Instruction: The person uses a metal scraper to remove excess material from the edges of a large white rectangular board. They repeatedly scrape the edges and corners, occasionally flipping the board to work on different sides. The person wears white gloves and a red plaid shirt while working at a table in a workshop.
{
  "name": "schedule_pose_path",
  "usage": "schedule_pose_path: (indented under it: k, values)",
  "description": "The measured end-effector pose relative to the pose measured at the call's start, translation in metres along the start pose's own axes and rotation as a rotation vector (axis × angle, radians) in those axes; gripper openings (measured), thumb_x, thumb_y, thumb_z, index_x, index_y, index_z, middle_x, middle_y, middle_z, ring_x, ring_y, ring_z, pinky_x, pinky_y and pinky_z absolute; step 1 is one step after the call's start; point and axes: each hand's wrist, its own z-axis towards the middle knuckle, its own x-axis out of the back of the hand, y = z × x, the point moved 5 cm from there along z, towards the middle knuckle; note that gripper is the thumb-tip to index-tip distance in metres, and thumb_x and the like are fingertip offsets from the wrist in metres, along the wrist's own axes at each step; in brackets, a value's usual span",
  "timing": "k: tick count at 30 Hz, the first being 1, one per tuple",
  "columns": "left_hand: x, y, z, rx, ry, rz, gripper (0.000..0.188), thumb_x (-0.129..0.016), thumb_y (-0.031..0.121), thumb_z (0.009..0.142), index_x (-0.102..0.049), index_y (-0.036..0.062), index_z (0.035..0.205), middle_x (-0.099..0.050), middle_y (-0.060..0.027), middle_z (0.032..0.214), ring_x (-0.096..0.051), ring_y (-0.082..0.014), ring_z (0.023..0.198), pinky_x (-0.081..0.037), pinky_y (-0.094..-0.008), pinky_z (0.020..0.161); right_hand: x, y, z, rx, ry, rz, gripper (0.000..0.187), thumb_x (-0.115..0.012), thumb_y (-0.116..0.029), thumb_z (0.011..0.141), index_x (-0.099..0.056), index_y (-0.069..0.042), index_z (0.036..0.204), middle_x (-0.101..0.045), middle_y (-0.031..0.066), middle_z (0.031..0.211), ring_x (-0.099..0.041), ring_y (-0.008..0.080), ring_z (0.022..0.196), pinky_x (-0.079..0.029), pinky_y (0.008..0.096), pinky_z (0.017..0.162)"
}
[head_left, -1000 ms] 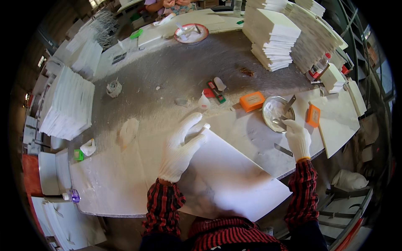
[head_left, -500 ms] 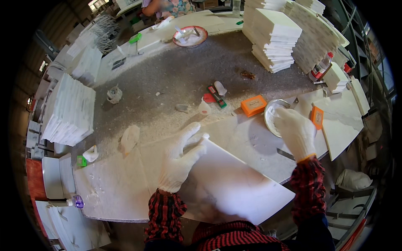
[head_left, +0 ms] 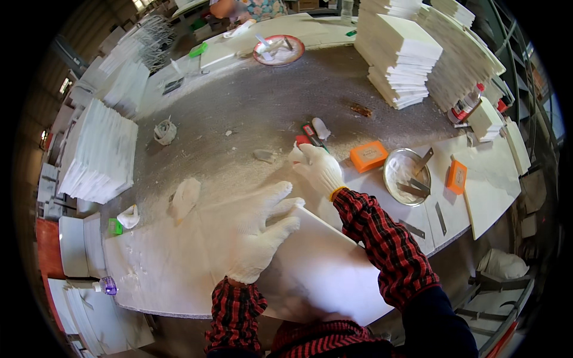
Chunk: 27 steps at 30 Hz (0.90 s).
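My left hand point(head_left: 259, 232), in a white knit glove, hovers with fingers spread by the upper corner of a pale glossy slab point(head_left: 328, 268). Nothing shows between its fingers. Farther ahead, my gloved right hand point(head_left: 319, 168) has its fingers curled round a small white bottle point(head_left: 295, 154), most of which the glove hides. Just beyond it lie a dark green and red box point(head_left: 313, 133) and a whitish oval piece point(head_left: 322, 127). To the right, a round metal bowl point(head_left: 391, 190) holds white paste and several flat scrapers point(head_left: 413, 190).
Orange boxes point(head_left: 368, 156) flank the bowl; loose metal blades point(head_left: 440, 218) lie below it. Tall tile stacks stand at left point(head_left: 98, 158) and far right point(head_left: 406, 56). A red-rimmed plate point(head_left: 301, 55) with paste sits at the back, near another person point(head_left: 262, 8).
My right hand has left the metal bowl, where scrapers now rest, and moved left to the small white bottle. My left hand stays near the slab's corner, fingers spread.
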Motion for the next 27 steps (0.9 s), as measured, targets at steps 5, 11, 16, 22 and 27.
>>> schedule_pose_path:
  k: [5,11,16,22,27]
  values:
    - [0.002,-0.007,-0.002,-0.003,-0.008,-0.062,0.06,-0.067,-0.008,0.092,-0.043,-0.0097,0.147,-0.055,-0.0221,0.144,-0.06,-0.028,0.128,-0.051,-0.0345,0.105,-0.012,0.002,0.011,0.001,-0.028,0.044,0.042,-0.073,-0.03,0.084,-0.069,-0.009,0.119,-0.069,0.0202,0.11,-0.066,0.0378,0.103,-0.052,0.0448,0.089]
    - [0.004,-0.005,0.0,0.017,-0.035,0.033,0.06,-0.068,-0.004,0.093,-0.044,-0.0085,0.148,-0.059,-0.0218,0.14,-0.06,-0.0264,0.128,-0.05,-0.0335,0.104,0.01,0.008,-0.003,0.119,-0.111,0.267,0.039,-0.069,-0.028,0.092,-0.065,-0.008,0.125,-0.069,0.0139,0.108,-0.068,0.0289,0.099,-0.053,0.0415,0.087]
    - [0.002,-0.001,-0.002,0.066,-0.029,0.007,0.059,-0.067,-0.001,0.095,-0.044,-0.0072,0.148,-0.064,-0.0213,0.134,-0.06,-0.0235,0.128,-0.05,-0.0323,0.104,0.091,-0.008,-0.047,-0.074,-0.548,0.535,0.044,-0.064,-0.022,0.098,-0.053,-0.003,0.136,-0.067,0.0045,0.105,-0.064,0.0105,0.089,-0.055,0.027,0.074]
    - [0.003,-0.011,-0.003,0.047,-0.024,-0.069,0.058,-0.067,0.001,0.095,-0.045,-0.0057,0.148,-0.065,-0.0176,0.134,-0.06,-0.0213,0.126,-0.049,-0.0314,0.105,0.146,-0.038,-0.09,-0.055,-0.629,0.479,0.039,-0.069,-0.025,0.096,-0.062,0.0,0.125,-0.063,0.001,0.099,-0.058,0.009,0.084,-0.048,0.025,0.072]
    - [0.004,-0.01,-0.003,0.044,-0.019,-0.033,0.056,-0.068,0.005,0.096,-0.047,-0.0055,0.147,-0.065,-0.0174,0.134,-0.061,-0.021,0.125,-0.049,-0.032,0.105,0.149,-0.047,-0.11,-0.243,-0.61,0.74,0.041,-0.074,-0.031,0.094,-0.066,0.001,0.119,-0.061,-0.0003,0.095,-0.054,0.0084,0.08,-0.044,0.0251,0.07]
